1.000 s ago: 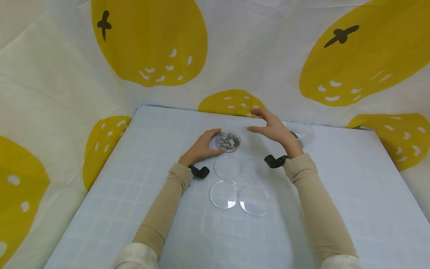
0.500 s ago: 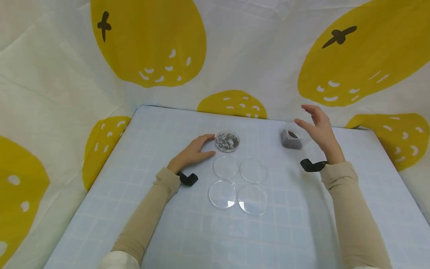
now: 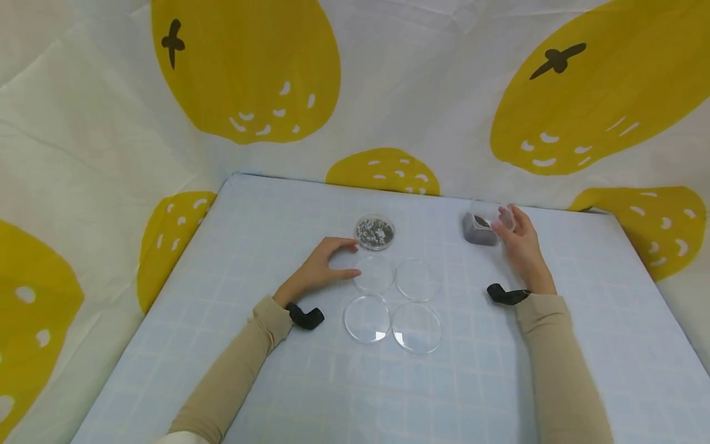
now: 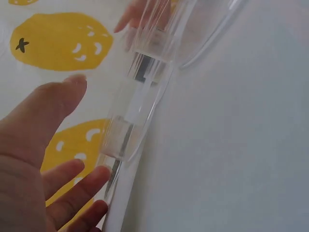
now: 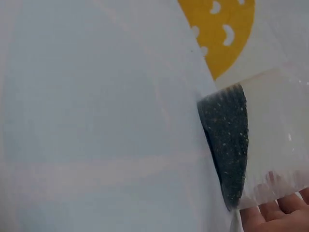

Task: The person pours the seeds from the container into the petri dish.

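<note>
My left hand [image 3: 318,268] lies beside the clear round dishes, thumb and fingers spread apart. Its fingertips are near a dish of dark and white bits [image 3: 375,233], and its thumb is by the edge of a clear dish [image 3: 374,275]; contact is hard to tell. In the left wrist view the left hand [image 4: 53,140] stands beside the clear dish rims. My right hand [image 3: 522,246] holds the clear upper wall of a container [image 3: 480,235] with dark granular material low inside. In the right wrist view its fingers [image 5: 285,210] show against the container's clear wall [image 5: 275,130].
Three more clear round dishes lie close together: one at right [image 3: 418,280], one at front left [image 3: 367,319] and one at front right [image 3: 417,328]. A pale blue checked cloth [image 3: 266,216] covers the table. Lemon-printed fabric [image 3: 410,80] hangs behind.
My left hand has left the filled dish and moved down toward the clear dish below it. My right hand swung right, then came down onto the container.
</note>
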Demonstrator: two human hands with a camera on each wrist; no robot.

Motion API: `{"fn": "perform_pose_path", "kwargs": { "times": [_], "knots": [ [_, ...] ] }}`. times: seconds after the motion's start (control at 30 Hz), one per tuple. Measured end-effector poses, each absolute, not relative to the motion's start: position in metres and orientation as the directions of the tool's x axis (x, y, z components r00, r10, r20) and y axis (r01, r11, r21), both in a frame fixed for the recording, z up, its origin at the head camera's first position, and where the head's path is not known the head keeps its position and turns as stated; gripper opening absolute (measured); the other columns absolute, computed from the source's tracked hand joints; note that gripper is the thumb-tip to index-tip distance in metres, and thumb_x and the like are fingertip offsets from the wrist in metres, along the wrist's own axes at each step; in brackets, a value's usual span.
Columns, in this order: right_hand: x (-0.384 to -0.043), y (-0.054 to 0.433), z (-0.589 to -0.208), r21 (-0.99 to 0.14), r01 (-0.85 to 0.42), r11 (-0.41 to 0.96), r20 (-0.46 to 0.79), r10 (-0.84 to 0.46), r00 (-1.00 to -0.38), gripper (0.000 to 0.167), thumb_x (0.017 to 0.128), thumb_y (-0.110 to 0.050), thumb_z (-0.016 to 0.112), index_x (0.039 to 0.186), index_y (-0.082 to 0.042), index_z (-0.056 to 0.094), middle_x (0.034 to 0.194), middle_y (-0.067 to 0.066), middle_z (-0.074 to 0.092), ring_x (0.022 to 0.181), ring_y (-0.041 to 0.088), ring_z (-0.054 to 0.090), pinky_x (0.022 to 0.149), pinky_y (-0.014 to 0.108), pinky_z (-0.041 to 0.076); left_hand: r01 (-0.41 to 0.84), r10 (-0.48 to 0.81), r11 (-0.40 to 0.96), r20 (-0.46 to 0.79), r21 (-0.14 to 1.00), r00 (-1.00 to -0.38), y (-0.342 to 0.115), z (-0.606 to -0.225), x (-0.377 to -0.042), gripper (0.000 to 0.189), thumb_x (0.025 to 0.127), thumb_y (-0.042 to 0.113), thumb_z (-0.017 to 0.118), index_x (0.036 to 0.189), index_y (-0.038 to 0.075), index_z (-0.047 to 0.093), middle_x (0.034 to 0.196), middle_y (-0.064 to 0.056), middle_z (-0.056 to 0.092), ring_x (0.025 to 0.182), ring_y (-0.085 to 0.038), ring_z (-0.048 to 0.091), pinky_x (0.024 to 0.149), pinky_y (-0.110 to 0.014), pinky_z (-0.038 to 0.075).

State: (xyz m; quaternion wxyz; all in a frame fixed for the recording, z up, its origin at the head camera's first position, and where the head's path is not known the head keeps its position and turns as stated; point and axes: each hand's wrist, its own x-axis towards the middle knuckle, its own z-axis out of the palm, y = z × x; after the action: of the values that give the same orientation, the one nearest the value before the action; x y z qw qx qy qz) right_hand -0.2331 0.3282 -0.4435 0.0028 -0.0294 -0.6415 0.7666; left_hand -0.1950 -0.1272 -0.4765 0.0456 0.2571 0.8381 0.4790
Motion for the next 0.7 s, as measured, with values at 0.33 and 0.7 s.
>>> {"fn": "perform_pose_path", "kwargs": {
  "times": [0.33, 0.7],
  "knots": [
    [-0.228, 0.318, -0.463, -0.984, -0.057, -0.169, 0.037, 0.119, -0.992, 0.092, 0.080, 0.023, 0.067, 0.156, -0.007, 0.024, 0.155, 0.014, 0.027, 0.142, 0.027, 0.023, 0.089, 0.015, 0.047, 0.606, 0.615, 0.498, 0.240, 0.621, -0.751, -0.124, -0.476, -0.192, 0.088, 0.066, 0.045, 0.090, 0.140, 0.014, 0.056, 0.135, -0.004, 0.056, 0.124, -0.023, 0.041, 0.104, -0.047, 0.030],
    [-0.223, 0.310, -0.462, -0.984, -0.054, -0.173, 0.023, 0.172, -0.985, 0.093, 0.076, 0.022, 0.072, 0.154, -0.005, 0.028, 0.151, 0.012, 0.035, 0.138, 0.025, 0.030, 0.091, 0.015, 0.046, 0.587, 0.598, 0.529, 0.221, 0.613, -0.770, -0.125, -0.478, -0.193, 0.078, 0.072, 0.045, 0.086, 0.140, 0.019, 0.058, 0.134, -0.004, 0.056, 0.124, -0.023, 0.042, 0.104, -0.048, 0.030]
  ]
}}
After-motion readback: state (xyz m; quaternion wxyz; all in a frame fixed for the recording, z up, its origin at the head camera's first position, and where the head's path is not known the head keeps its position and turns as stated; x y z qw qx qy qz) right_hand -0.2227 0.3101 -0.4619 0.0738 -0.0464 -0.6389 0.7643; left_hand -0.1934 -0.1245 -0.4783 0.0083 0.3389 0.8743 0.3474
